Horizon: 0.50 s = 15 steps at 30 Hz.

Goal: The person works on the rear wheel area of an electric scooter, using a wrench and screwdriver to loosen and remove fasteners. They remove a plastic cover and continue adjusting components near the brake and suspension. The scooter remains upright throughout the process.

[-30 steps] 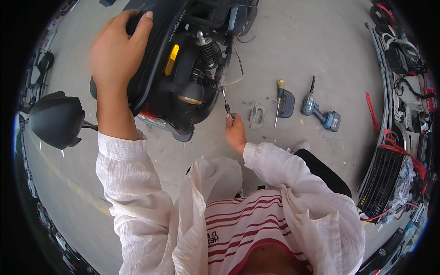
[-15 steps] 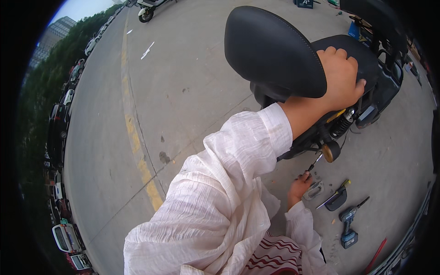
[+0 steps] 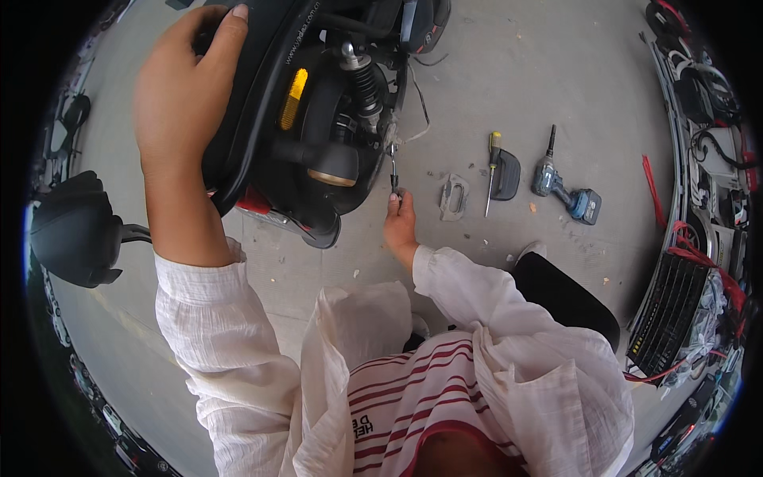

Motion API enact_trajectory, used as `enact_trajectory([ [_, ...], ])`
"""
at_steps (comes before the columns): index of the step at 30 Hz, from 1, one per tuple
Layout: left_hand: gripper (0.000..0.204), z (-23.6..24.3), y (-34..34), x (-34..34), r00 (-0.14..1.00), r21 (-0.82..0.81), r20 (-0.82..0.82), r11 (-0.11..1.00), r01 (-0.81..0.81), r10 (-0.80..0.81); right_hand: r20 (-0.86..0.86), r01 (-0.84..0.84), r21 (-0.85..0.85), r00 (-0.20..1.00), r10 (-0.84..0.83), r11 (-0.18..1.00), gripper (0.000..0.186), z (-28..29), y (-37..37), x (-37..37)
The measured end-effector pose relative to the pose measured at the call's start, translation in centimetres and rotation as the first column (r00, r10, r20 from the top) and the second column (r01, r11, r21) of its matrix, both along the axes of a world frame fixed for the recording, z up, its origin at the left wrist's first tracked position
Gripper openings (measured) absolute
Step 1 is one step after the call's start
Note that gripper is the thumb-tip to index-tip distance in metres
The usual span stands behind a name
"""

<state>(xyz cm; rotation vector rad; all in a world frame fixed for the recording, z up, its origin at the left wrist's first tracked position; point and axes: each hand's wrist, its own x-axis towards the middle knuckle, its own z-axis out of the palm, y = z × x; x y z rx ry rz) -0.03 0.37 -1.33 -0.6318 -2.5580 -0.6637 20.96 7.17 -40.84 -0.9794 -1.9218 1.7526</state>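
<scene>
My left hand (image 3: 187,95) grips the black seat (image 3: 258,48) of an electric scooter, its thumb on top and several fingers hidden by the hand itself. Low behind the rear wheel (image 3: 322,103), my right hand (image 3: 403,219) is closed on the dark handle of a slim metal wrench (image 3: 394,171). The wrench's far end meets the axle area, under the spring shock absorber (image 3: 366,87); the exact contact is too small to make out. A loose cable (image 3: 427,119) hangs beside it. An orange-lensed turn signal (image 3: 334,167) juts out nearby.
On the concrete right of my right hand lie a grey metal bracket (image 3: 455,197), a yellow-handled screwdriver (image 3: 492,171), a black plastic piece (image 3: 507,176) and a blue cordless drill (image 3: 564,187). Scooter parts and a black crate (image 3: 666,314) line the right side. A padded backrest (image 3: 75,230) stands at left.
The view has swung right and down, so the scooter and both hands appear further left. My left hand still holds the seat, and my right still holds the wrench at the wheel.
</scene>
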Motion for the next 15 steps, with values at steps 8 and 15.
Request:
enact_trajectory([
  [8,0.048,-0.1,-1.1,0.7,0.998,-0.026,-0.006,0.998,-0.064,0.064,0.014,-0.091,-0.101,0.996,0.093,0.991,0.022,-0.8,0.0,-0.5],
  [15,0.040,0.7,-0.6,0.5,0.975,-0.051,-0.094,0.977,-0.205,0.199,0.005,-0.184,-0.265,0.981,0.192,0.947,0.031,-1.9,1.2,-0.9],
])
